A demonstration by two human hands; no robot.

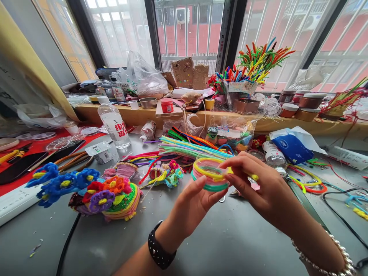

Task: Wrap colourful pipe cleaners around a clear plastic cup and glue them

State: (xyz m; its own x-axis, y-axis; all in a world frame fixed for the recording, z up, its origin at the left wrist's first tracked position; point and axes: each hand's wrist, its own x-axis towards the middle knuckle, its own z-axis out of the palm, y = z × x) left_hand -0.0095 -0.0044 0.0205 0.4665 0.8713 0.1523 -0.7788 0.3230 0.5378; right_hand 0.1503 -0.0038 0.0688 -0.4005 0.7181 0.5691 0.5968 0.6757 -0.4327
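Note:
My left hand [191,207] is wrapped round a small clear round container [211,170], holding it up above the table. Rings of teal, pink and yellow pipe cleaner circle its wall, yellow uppermost. At the right side of its rim, my right hand [258,188] pinches the yellow pipe cleaner [205,163] between thumb and fingers; a yellow end [254,177] sticks out past those fingers. Just behind the container lies a bundle of pastel pipe cleaners [184,147]. Left of my hands are blue pipe-cleaner flowers [65,184] and a colourful pipe-cleaner piece with flowers on top [123,203].
A clear bottle [114,122] stands upright at the back left. A blue tissue pack [291,147] and a lying bottle [274,155] are at the right. Behind, a wooden ledge [132,117] carries jars and a pot of pipe-cleaner stems [247,105]. Black cables cross both sides.

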